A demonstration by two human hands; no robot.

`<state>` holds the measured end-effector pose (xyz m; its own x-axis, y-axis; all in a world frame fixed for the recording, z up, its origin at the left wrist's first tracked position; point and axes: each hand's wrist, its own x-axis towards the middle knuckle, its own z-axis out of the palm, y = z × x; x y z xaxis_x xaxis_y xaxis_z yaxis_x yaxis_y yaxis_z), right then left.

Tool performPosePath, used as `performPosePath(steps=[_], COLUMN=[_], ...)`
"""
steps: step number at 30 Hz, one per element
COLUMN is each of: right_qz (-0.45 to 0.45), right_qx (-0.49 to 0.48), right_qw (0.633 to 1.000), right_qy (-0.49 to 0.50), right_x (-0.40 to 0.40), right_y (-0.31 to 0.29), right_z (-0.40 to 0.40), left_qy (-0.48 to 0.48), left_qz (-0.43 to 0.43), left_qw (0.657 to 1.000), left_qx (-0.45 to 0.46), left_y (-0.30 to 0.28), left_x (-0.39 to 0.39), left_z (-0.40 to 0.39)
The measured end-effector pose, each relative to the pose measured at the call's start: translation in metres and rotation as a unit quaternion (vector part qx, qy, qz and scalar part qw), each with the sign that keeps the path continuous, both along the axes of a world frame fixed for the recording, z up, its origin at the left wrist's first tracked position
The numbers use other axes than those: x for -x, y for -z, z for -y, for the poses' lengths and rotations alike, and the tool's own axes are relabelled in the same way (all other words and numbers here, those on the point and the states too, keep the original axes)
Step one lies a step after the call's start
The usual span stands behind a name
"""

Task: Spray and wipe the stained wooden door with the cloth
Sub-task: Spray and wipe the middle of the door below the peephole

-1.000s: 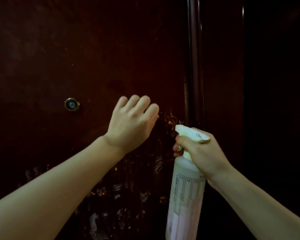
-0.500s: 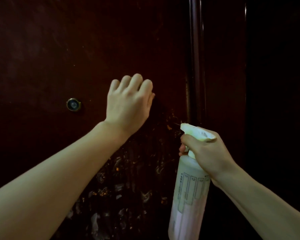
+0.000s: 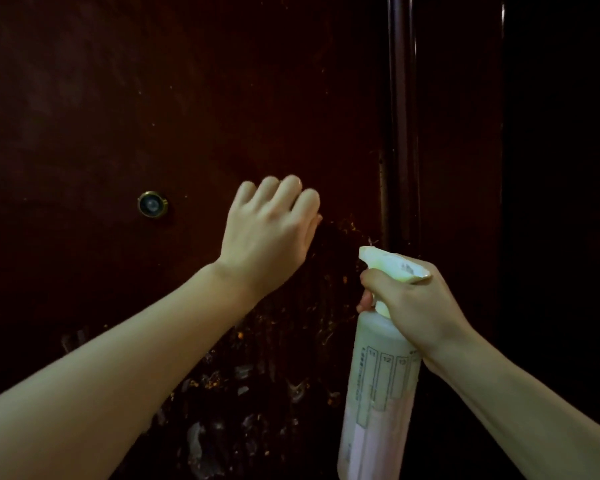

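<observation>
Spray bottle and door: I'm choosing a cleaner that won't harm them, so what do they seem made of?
Spray bottle: looks like translucent whitish plastic, matte, with a printed label and a pale trigger head. Door: dark reddish-brown with a dull sheen, probably varnished wood, though the dim light leaves this uncertain. Its peephole looks like brass-toned metal around glass.

Left hand (image 3: 269, 233) fingers hidden (cloth unseen), bottle (image 3: 378, 393) base cropped

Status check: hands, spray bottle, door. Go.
Left hand against door, fingers curled, cloth not visible. Right hand grips spray bottle, nozzle toward stains. Nothing blocking.
</observation>
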<state>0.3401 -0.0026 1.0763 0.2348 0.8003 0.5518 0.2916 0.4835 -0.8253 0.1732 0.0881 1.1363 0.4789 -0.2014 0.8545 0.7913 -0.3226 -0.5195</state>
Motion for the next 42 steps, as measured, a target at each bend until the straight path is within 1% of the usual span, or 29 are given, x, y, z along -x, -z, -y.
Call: performPosePath(steps=[2,3,5,7,8,9,12,13,14,15,16,19,20,21,22,24,25,26,27,28,30,31,32,33,36,38,39,40,42], right_qz=[-0.025,-0.040,-0.057,-0.055,-0.053,-0.051,-0.046,-0.049,-0.053,-0.058,-0.063,-0.074,-0.072,-0.068,-0.067,-0.062,-0.056,-0.052,-0.053,-0.058,-0.061,-0.059,-0.057,-0.055,-0.039,-0.039,-0.046,-0.053,-0.070], right_qx=[0.006,0.008,0.010,0.011,0.011,0.011,0.010,0.005,-0.001,-0.006,-0.008,-0.008,-0.006,-0.004,-0.005,-0.006,-0.005,-0.002,0.006,0.012,0.017,0.017,0.014,0.013,0.006,0.004,0.004,0.005,0.009], right_qw=[1.000,0.999,0.997,0.998,0.998,0.998,0.999,0.999,0.999,0.998,0.998,0.997,0.997,0.997,0.997,0.998,0.998,0.999,0.998,0.998,0.997,0.998,0.998,0.998,0.999,0.999,0.999,0.999,0.997], right_qy=[-0.019,-0.030,-0.046,-0.042,-0.035,-0.026,-0.007,-0.005,-0.002,-0.003,-0.008,-0.030,-0.031,-0.030,-0.028,-0.017,-0.012,-0.011,-0.015,-0.023,-0.033,-0.031,-0.025,-0.018,0.009,0.013,0.009,-0.002,-0.031], right_x=[0.000,0.000,0.000,-0.002,-0.003,-0.005,-0.009,-0.011,-0.012,-0.013,-0.013,-0.013,-0.013,-0.013,-0.014,-0.018,-0.019,-0.021,-0.022,-0.024,-0.025,-0.026,-0.026,-0.026,-0.027,-0.028,-0.027,-0.027,-0.024], right_y=[0.000,0.000,-0.001,0.000,0.000,0.001,0.003,0.003,0.003,0.002,0.001,-0.002,-0.002,-0.002,-0.002,-0.002,-0.001,-0.001,0.000,0.001,0.002,0.002,0.003,0.003,0.005,0.006,0.005,0.005,0.003], right_z=[0.000,0.000,0.001,0.000,0.000,0.000,-0.001,-0.001,-0.001,-0.001,0.000,0.000,0.000,0.000,0.000,0.002,0.003,0.004,0.005,0.005,0.005,0.004,0.002,0.002,0.000,0.002,0.002,0.003,0.004], left_qy=[-0.006,-0.011,-0.018,-0.017,-0.012,-0.005,0.011,0.006,0.000,-0.005,-0.005,-0.006,-0.004,0.002,0.013,0.021,0.017,0.012,0.009,0.007,-0.003,-0.009,-0.009,-0.001,0.025,0.019,0.015,0.010,0.004], left_qz=[-0.021,-0.017,0.038,0.096,0.089,0.055,-0.118,-0.158,-0.180,-0.177,-0.150,0.014,0.039,0.032,-0.003,-0.106,-0.145,-0.164,-0.157,-0.124,-0.002,0.041,0.052,0.035,-0.084,-0.130,-0.131,-0.114,-0.038], left_qw=[1.000,1.000,0.999,0.995,0.996,0.998,0.993,0.987,0.984,0.984,0.989,1.000,0.999,0.999,1.000,0.994,0.989,0.986,0.987,0.992,1.000,0.999,0.999,0.999,0.996,0.991,0.991,0.993,0.999], left_qx=[-0.005,-0.005,0.000,-0.002,-0.008,-0.016,-0.018,-0.012,-0.006,-0.001,0.004,0.012,0.016,0.018,0.019,0.022,0.028,0.031,0.030,0.029,0.020,0.016,0.013,0.011,0.026,0.038,0.037,0.034,0.025], left_y=[0.001,-0.005,-0.023,-0.037,-0.037,-0.030,0.005,0.011,0.011,0.004,-0.005,-0.040,-0.043,-0.037,-0.024,0.012,0.024,0.026,0.017,0.002,-0.034,-0.045,-0.047,-0.039,0.007,0.018,0.013,0.002,-0.020], left_x=[0.003,0.003,-0.001,-0.011,-0.017,-0.022,-0.026,-0.023,-0.021,-0.020,-0.020,-0.025,-0.027,-0.031,-0.034,-0.037,-0.035,-0.033,-0.031,-0.031,-0.031,-0.032,-0.035,-0.039,-0.046,-0.044,-0.043,-0.044,-0.047], left_z=[0.001,0.001,0.002,0.003,0.003,0.002,0.000,0.001,0.002,0.002,0.002,0.004,0.004,0.004,0.003,0.005,0.007,0.006,0.005,0.004,0.003,0.003,0.003,0.003,0.004,0.004,0.003,0.003,0.002])
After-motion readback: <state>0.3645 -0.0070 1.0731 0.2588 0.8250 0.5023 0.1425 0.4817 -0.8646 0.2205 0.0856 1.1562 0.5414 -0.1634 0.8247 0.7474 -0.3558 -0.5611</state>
